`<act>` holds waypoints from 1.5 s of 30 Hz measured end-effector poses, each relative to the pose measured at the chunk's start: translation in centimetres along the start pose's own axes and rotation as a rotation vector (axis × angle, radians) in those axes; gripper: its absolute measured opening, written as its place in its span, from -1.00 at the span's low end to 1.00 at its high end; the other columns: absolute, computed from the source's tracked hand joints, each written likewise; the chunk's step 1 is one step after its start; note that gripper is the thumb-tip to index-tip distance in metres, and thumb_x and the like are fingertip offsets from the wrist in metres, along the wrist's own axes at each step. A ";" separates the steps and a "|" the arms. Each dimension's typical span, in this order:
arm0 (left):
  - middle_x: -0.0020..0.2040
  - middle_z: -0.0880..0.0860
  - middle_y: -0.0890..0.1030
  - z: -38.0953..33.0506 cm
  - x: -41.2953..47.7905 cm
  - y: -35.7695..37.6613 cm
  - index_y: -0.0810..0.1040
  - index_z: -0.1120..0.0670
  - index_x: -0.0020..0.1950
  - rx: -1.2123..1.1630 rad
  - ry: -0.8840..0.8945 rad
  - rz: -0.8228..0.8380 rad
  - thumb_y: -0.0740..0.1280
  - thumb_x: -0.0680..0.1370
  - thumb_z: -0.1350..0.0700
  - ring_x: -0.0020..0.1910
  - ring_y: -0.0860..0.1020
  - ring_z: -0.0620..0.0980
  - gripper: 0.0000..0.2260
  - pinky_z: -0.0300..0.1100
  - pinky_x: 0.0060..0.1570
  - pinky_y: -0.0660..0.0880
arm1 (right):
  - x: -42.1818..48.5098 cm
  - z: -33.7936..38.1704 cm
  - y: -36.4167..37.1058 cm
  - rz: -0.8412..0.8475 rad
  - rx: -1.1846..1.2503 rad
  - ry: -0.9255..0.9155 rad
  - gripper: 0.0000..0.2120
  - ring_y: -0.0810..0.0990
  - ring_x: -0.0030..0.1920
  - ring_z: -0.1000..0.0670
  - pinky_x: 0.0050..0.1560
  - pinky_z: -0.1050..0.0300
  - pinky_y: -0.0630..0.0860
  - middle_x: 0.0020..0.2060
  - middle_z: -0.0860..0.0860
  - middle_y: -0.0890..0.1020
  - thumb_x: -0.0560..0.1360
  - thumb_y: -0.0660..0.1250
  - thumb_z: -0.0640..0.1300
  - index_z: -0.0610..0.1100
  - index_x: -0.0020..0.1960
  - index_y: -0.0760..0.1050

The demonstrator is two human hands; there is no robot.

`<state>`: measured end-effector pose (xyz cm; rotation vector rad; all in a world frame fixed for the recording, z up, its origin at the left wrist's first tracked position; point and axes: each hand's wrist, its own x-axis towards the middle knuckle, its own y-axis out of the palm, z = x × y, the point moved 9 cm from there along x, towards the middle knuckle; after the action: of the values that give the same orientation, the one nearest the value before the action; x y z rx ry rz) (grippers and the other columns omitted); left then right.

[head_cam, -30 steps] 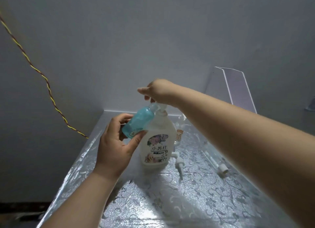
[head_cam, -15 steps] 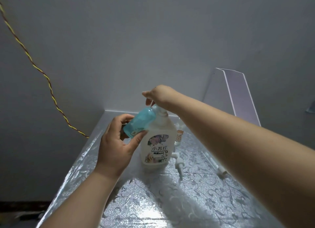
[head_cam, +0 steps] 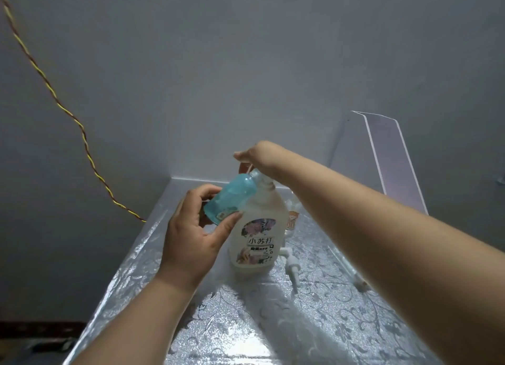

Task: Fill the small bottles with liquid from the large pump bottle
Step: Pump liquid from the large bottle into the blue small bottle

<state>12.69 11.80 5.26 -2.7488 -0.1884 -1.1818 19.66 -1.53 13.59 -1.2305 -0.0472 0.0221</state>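
A silver floral-embossed table (head_cam: 314, 323) is set in a grey corner, its far edge met by the wall and its left edge just beside the left hand (head_cam: 191, 241). The large pump bottle (head_cam: 257, 228), labelled "小苏打", is stood upright at far centre. A small blue bottle (head_cam: 232, 198) is gripped, tilted, by the left hand, mouth at the pump. The pump top is covered by the right hand (head_cam: 257, 157); its grip cannot be told.

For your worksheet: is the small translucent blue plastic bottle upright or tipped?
Tipped: the blue bottle leans from the left hand toward the large white pump bottle.
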 end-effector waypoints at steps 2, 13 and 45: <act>-0.02 -0.04 0.59 0.0 0.0 0.0 0.46 -0.13 0.11 0.001 0.000 0.001 0.49 0.39 -0.14 -0.11 0.61 -0.09 -0.63 -0.31 -0.12 0.54 | -0.1 0.0 0.1 0.004 -0.013 -0.008 -0.55 0.53 0.21 -0.14 0.08 0.15 0.38 0.20 -0.14 0.59 0.65 0.06 0.01 -0.28 0.17 0.58; -0.02 -0.01 0.59 -0.4 0.0 -0.1 0.46 -0.09 0.11 -0.014 0.020 -0.009 0.48 0.39 -0.01 -0.12 0.58 -0.18 -0.66 -0.45 -0.14 0.47 | -0.5 1.1 -1.5 -0.035 -0.001 -0.049 -0.55 0.48 -0.16 -0.03 -0.27 0.17 0.35 -0.29 0.02 0.55 0.63 0.10 0.04 -0.28 0.13 0.59; 0.00 -0.02 0.56 0.6 -0.1 0.3 0.43 -0.16 0.13 0.049 0.009 0.021 0.40 0.41 -0.21 -0.07 0.58 -0.03 -0.65 -0.17 -0.10 0.55 | -0.4 0.3 0.2 0.016 -0.015 -0.025 -0.58 0.54 0.18 -0.14 0.06 0.15 0.38 0.20 -0.16 0.58 0.65 0.07 -0.03 -0.30 0.23 0.53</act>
<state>13.11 11.57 4.78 -2.6965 -0.1848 -1.1687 19.22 -1.19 13.49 -1.2453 -0.0591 0.0505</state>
